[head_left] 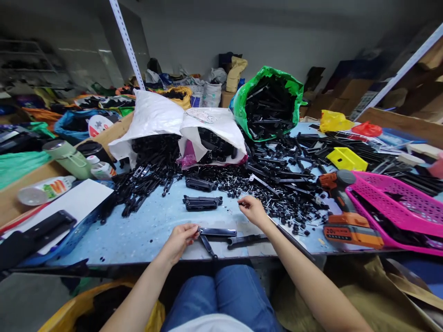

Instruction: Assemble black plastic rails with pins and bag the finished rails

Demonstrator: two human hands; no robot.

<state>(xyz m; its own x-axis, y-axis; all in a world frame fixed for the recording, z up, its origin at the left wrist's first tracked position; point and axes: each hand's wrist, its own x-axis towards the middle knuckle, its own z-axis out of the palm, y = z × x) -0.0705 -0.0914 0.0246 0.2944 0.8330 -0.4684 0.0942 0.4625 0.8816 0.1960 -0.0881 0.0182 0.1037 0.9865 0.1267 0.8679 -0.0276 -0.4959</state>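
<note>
My left hand (179,240) pinches one end of a glossy black hinged plastic part (218,232), whose second arm hangs down at an angle near the table's front edge. My right hand (254,212) is closed in a pinch over the table, beside a heap of small black pieces and metal pins (242,184); a small dark thing shows at its fingertips, too small to name. Another black bar-like part (246,240) lies just right of the held one. Beyond my hands, a folded black assembly (202,203) lies on the blue tabletop (145,233), with a similar one (200,184) behind it.
An orange cordless drill (351,226) stands at the right by a pink basket (398,180). White sacks (155,113) and a green bag (238,108) spill black parts at the back. Bottles, a green flask (67,159) and a white board (74,207) are at the left.
</note>
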